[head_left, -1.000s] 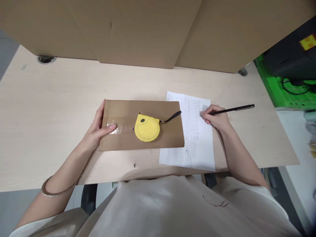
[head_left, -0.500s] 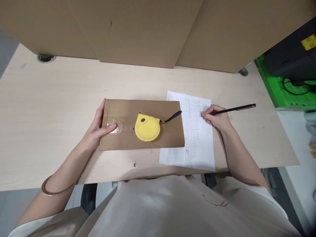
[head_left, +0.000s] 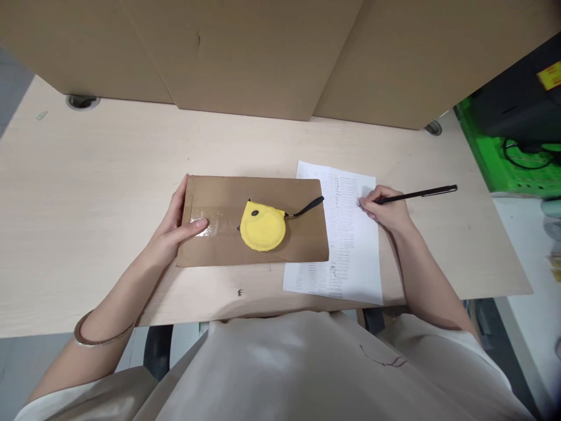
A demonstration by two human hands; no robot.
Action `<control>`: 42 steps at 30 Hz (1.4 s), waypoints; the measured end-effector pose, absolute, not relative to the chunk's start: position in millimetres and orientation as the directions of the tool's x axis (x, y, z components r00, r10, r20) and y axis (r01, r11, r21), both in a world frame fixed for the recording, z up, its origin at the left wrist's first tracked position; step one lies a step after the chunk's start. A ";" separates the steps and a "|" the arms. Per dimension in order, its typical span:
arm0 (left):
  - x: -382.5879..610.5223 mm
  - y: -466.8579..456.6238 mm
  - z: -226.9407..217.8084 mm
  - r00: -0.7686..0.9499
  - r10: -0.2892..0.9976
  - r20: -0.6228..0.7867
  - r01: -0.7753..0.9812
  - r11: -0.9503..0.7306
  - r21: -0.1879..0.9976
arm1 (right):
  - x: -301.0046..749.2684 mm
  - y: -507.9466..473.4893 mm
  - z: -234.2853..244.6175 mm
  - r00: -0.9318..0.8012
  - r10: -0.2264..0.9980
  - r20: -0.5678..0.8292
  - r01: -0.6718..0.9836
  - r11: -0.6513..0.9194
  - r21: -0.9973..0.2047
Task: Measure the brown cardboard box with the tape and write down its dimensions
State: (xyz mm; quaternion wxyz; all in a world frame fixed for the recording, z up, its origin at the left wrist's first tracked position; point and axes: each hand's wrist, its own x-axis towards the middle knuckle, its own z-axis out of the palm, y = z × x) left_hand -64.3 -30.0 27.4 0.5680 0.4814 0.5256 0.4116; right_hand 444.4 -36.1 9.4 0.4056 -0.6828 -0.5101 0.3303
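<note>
Over printed paper (head_left: 357, 257), right grip (head_left: 389, 209) tight around black pen (head_left: 429, 192), left grip (head_left: 168, 235) wide around cardboard box (head_left: 302, 240)

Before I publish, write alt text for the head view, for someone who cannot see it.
The left hand grips a cardboard box bearing a yellow bird-shaped item with a black strap, while the right hand holds a black pen at a printed sheet that the box partly covers. Brown panels stand at the back of the pale desk.
</note>
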 end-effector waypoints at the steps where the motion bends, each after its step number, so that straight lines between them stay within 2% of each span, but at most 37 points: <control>1: -64.7 -29.5 26.4 0.116 0.974 -0.195 0.034 0.193 0.981 | 444.7 -36.2 9.2 0.261 0.965 -0.036 0.436 -0.151 -0.887; 17: -65.6 -30.5 29.1 0.132 0.970 -0.206 0.044 0.201 0.978 | 446.5 -33.9 9.5 0.253 0.967 -0.042 0.469 -0.161 -0.869; 22: -66.1 -29.2 29.9 0.156 0.967 -0.204 0.052 0.198 0.979 | 445.0 -35.9 19.3 0.224 0.962 -0.158 0.346 -0.230 -0.910; 24: -66.1 -29.2 30.3 0.167 0.966 -0.199 0.049 0.194 0.980 | 436.7 -40.4 29.8 0.202 0.955 -0.219 0.363 -0.281 -0.889; 26: -65.2 -29.5 31.8 0.169 0.965 -0.200 0.050 0.194 0.980 | 420.7 -46.3 42.6 0.184 0.937 -0.296 0.498 -0.349 -0.794; 28: -63.6 -30.0 34.7 0.165 0.963 -0.213 0.057 0.206 0.977 | 398.4 -51.6 54.5 0.177 0.916 -0.359 0.705 -0.373 -0.603; 30: -61.5 -30.6 38.2 0.158 0.960 -0.232 0.059 0.225 0.972 | 373.9 -54.7 62.6 0.173 0.910 -0.377 0.883 -0.313 -0.349; 32: -59.7 -31.0 41.1 0.153 0.958 -0.242 0.062 0.235 0.970 | 352.7 -55.3 65.9 0.151 0.909 -0.389 0.970 -0.211 -0.118; 34: -58.4 -31.0 42.2 0.150 0.960 -0.237 0.063 0.230 0.971 | 339.0 -55.0 65.6 0.131 0.908 -0.398 0.990 -0.139 0.009; 37: -57.4 -30.1 40.1 0.149 0.965 -0.218 0.047 0.213 0.976 | 333.3 -54.9 62.7 0.109 0.920 -0.376 0.994 -0.100 0.044; 42: -57.0 -27.5 32.7 0.104 0.979 -0.177 -0.002 0.178 0.984 | 341.4 -54.1 59.9 0.084 0.932 -0.353 0.995 -0.097 -0.019</control>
